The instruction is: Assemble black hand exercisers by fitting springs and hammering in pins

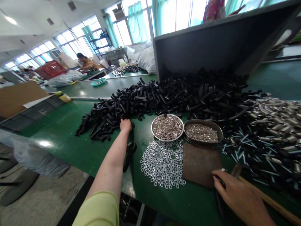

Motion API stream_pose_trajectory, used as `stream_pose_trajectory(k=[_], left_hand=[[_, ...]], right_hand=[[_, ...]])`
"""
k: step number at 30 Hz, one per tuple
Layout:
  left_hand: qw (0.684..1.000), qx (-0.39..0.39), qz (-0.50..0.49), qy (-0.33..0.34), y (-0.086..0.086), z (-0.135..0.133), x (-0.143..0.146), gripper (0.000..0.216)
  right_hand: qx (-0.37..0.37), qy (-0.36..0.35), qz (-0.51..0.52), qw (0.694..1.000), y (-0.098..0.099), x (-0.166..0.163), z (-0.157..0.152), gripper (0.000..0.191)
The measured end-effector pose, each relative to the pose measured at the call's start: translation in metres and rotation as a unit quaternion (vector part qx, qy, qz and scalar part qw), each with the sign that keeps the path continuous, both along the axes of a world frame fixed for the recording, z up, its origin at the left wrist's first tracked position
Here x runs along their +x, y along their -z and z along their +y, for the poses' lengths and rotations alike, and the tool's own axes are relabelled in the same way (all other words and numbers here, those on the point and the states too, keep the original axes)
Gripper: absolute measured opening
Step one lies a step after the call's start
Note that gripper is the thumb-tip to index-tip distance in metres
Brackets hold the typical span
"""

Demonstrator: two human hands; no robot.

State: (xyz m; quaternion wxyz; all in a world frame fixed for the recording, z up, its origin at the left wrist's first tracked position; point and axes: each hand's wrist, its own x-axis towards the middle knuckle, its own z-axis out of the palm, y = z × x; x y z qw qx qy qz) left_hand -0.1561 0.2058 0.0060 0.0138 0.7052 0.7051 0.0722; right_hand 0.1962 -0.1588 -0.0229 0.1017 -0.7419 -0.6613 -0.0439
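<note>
Nearest, at lower right, the right hand (235,191) is closed around a black part (218,201) beside the brown slab (201,164); a firm, steady hold suits it. Farther off, the left hand (126,125) touches the edge of a heap of black pieces (150,94), slim, hooked and slightly glossy, on the green counter (58,125). Its grip is hidden; lifting one piece singly should avoid tangling.

1 head-worn view, facing forward and down, close over green table (58,125), windows (123,33) beyond
</note>
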Motion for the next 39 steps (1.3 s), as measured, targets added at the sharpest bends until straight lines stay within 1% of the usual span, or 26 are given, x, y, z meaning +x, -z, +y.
stream_pose_trajectory(k=[3,6,7,9,10,11,12,13,14,16,17,18,19,20,21,23,24,26,28,30,31,33,35,37,38,39], left_hand=[[1.000,0.004,-0.012,0.013,-0.009,-0.005,0.003,0.031],[0.998,0.037,-0.046,0.025,-0.023,-0.024,0.009,0.022],[0.996,0.054,-0.066,0.026,-0.028,-0.036,0.014,0.021],[0.984,0.090,-0.152,0.037,-0.034,-0.068,0.030,0.024],[0.961,0.111,-0.250,0.052,-0.036,-0.090,0.042,0.025],[0.924,0.113,-0.359,0.073,-0.037,-0.114,0.056,0.025],[0.882,0.074,-0.457,0.093,-0.037,-0.140,0.072,0.027],[0.833,-0.003,-0.544,0.103,-0.036,-0.167,0.089,0.029],[0.782,-0.097,-0.608,0.099,-0.035,-0.194,0.106,0.031],[0.674,-0.265,-0.687,0.064,-0.032,-0.241,0.135,0.033],[0.622,-0.330,-0.707,0.067,-0.031,-0.260,0.146,0.037],[0.583,-0.371,-0.719,0.072,-0.031,-0.275,0.154,0.047],[0.554,-0.400,-0.726,0.078,-0.031,-0.286,0.160,0.058],[0.537,-0.418,-0.728,0.083,-0.032,-0.293,0.164,0.066],[0.531,-0.426,-0.728,0.081,-0.033,-0.298,0.167,0.071],[0.539,-0.429,-0.722,0.065,-0.036,-0.302,0.169,0.075],[0.553,-0.421,-0.717,0.057,-0.037,-0.303,0.169,0.075],[0.595,-0.391,-0.700,0.060,-0.040,-0.304,0.170,0.074],[0.640,-0.366,-0.670,0.090,-0.041,-0.304,0.170,0.069],[0.664,-0.356,-0.646,0.122,-0.041,-0.303,0.171,0.066],[0.667,-0.363,-0.638,0.128,-0.041,-0.302,0.171,0.066],[0.660,-0.392,-0.631,0.112,-0.040,-0.300,0.173,0.067],[0.641,-0.426,-0.634,0.078,-0.039,-0.298,0.174,0.068],[0.623,-0.439,-0.645,0.053,-0.037,-0.296,0.174,0.069],[0.625,-0.433,-0.647,0.052,-0.036,-0.295,0.174,0.069],[0.639,-0.414,-0.645,0.061,-0.035,-0.294,0.173,0.071]], right_hand=[[-0.016,0.016,0.059,0.998,-0.006,0.001,-0.001,0.029],[-0.035,0.020,0.183,0.982,-0.015,0.003,0.001,0.025],[-0.037,0.019,0.235,0.971,-0.020,0.003,0.002,0.024],[-0.024,0.020,0.329,0.944,-0.030,-0.001,0.006,0.024],[-0.013,0.025,0.368,0.929,-0.036,-0.004,0.007,0.025],[-0.002,0.029,0.403,0.915,-0.041,-0.008,0.009,0.025],[0.006,0.032,0.435,0.900,-0.047,-0.014,0.011,0.025],[0.014,0.033,0.466,0.884,-0.053,-0.019,0.012,0.026],[0.022,0.030,0.491,0.870,-0.058,-0.025,0.012,0.025],[0.044,0.017,0.517,0.855,-0.068,-0.036,0.011,0.023],[0.058,0.009,0.516,0.855,-0.072,-0.040,0.010,0.022],[0.072,0.000,0.508,0.858,-0.075,-0.043,0.009,0.021],[0.084,-0.008,0.496,0.864,-0.077,-0.045,0.007,0.020],[0.094,-0.015,0.484,0.870,-0.079,-0.047,0.005,0.019],[0.103,-0.020,0.472,0.876,-0.079,-0.047,0.004,0.018],[0.114,-0.023,0.448,0.887,-0.079,-0.047,0.002,0.017],[0.116,-0.023,0.436,0.892,-0.078,-0.047,0.001,0.016],[0.111,-0.029,0.415,0.903,-0.075,-0.045,0.001,0.016],[0.090,-0.051,0.402,0.910,-0.074,-0.043,0.002,0.016],[0.068,-0.072,0.402,0.910,-0.074,-0.040,0.003,0.017],[0.059,-0.079,0.406,0.909,-0.074,-0.038,0.004,0.017],[0.047,-0.097,0.409,0.906,-0.073,-0.034,0.005,0.018],[0.054,-0.126,0.394,0.909,-0.072,-0.029,0.005,0.018],[0.081,-0.141,0.370,0.915,-0.069,-0.025,0.003,0.018],[0.094,-0.131,0.366,0.917,-0.066,-0.023,0.002,0.018],[0.096,-0.105,0.374,0.917,-0.064,-0.021,0.001,0.017]])
